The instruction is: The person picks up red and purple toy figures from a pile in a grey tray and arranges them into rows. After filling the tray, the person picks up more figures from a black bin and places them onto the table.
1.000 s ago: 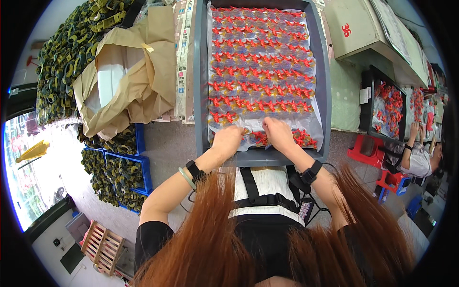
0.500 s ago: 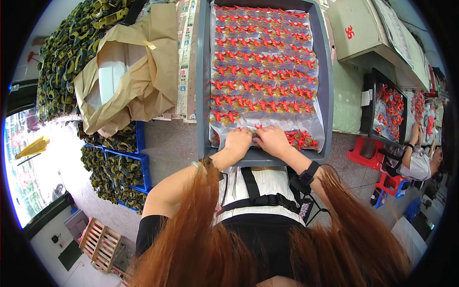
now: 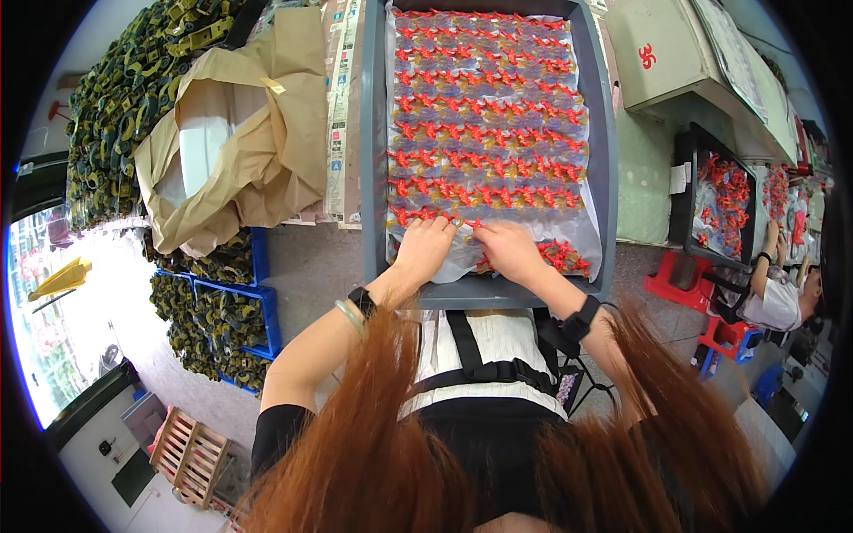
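Rows of red toys (image 3: 487, 194) run crosswise beyond left hand (image 3: 425, 250) and right hand (image 3: 511, 251), fingers curled, hold unclear; rightward, a box (image 3: 665, 44) bears red writing.

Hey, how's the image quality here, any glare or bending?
Head view: glare washes out much of the window at left; head view: fisheye bows the right side of the grey tray; head view: the red pieces read as rows, their fine detail too small.

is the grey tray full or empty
Mostly full: rows of red pieces cover most of the grey tray, though bare white liner shows toward its near end.
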The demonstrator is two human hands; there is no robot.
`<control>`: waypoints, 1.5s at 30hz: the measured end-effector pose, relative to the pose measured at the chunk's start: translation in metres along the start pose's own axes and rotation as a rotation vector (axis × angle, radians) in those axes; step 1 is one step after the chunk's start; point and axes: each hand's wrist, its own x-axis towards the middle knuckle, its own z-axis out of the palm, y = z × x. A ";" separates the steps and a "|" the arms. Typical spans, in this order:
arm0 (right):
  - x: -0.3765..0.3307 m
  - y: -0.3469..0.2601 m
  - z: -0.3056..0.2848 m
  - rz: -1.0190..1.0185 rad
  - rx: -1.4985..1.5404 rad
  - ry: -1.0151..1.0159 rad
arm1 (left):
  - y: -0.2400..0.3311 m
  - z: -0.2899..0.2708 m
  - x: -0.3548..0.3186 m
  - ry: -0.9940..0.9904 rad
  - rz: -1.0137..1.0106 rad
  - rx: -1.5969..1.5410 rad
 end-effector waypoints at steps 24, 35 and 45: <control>-0.035 0.049 -0.038 0.088 -0.016 -0.275 | 0.070 0.006 0.025 -0.398 -0.218 -0.452; -0.046 0.049 -0.028 0.087 -0.010 -0.173 | 0.057 -0.007 0.014 -0.334 -0.301 -0.579; -0.061 0.047 -0.047 0.320 0.283 0.087 | 0.061 -0.002 0.028 -0.119 -0.469 -0.987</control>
